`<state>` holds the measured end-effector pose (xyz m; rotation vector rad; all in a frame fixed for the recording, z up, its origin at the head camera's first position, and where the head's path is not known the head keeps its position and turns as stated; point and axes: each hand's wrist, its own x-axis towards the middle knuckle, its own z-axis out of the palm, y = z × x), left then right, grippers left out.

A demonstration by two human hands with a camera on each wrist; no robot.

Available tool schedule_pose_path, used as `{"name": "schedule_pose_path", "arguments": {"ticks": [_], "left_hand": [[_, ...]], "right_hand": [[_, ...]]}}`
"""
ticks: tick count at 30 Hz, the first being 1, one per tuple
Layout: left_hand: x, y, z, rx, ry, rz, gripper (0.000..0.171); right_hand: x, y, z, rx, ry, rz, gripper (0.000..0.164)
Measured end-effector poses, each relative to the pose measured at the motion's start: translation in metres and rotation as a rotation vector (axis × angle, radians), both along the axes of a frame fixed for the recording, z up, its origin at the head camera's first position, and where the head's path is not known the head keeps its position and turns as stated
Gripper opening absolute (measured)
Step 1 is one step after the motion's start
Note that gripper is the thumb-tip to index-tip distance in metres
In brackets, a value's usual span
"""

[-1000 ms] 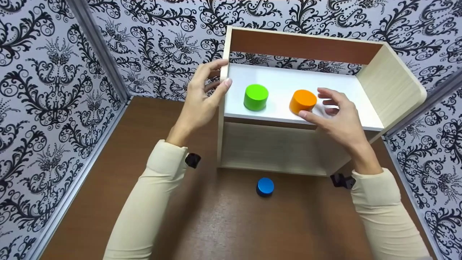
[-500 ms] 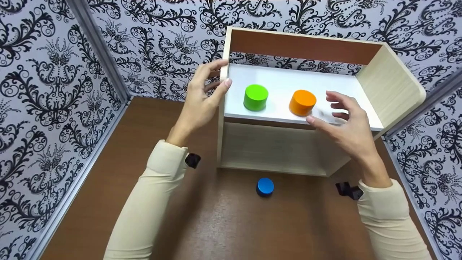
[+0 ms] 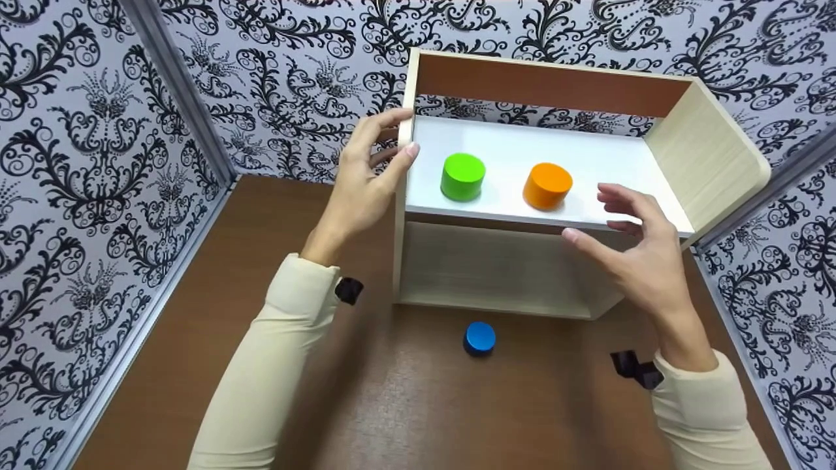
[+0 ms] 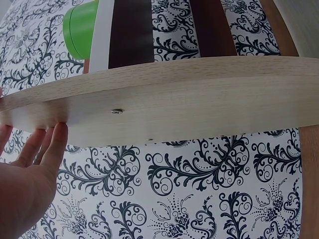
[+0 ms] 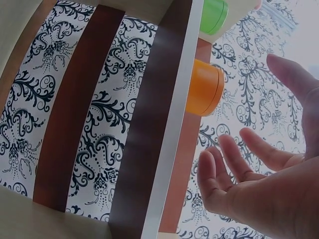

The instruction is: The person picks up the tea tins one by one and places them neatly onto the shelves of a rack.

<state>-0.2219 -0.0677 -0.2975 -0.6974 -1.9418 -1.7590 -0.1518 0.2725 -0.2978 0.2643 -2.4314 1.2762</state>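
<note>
My left hand (image 3: 366, 173) holds the left side panel (image 3: 406, 134) of a small wooden shelf unit. In the left wrist view, the fingertips (image 4: 60, 132) press on the panel's outer face. A green cylinder (image 3: 463, 177) and an orange cylinder (image 3: 547, 186) stand upright on the unit's white upper shelf (image 3: 522, 138), the orange one to the right. My right hand (image 3: 643, 254) is apart from the orange cylinder, in front of the shelf's right part, with spread fingers and nothing in them. A blue cylinder (image 3: 480, 338) stands on the brown table in front of the unit.
Below the white shelf is an open lower compartment (image 3: 490, 267). The right side panel (image 3: 718, 150) rises beside my right hand. Patterned walls (image 3: 98, 163) with metal edging enclose the brown table (image 3: 405, 405).
My right hand has drawn away from the orange cylinder, moving right and toward me. The orange cylinder stays on the shelf. My left hand has kept its place on the panel.
</note>
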Motion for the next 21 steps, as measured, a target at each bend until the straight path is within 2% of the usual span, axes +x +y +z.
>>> {"name": "schedule_pose_path", "arguments": {"ticks": [9,21], "left_hand": [[0.001,0.001,0.0,0.001,0.004,-0.001,0.041],[0.001,0.0,0.001,-0.001,0.002,0.005,0.041]], "right_hand": [[0.016,-0.002,-0.008,-0.026,0.041,0.023,0.068],[0.032,-0.007,-0.023,-0.044,0.025,0.058,0.065]]}}
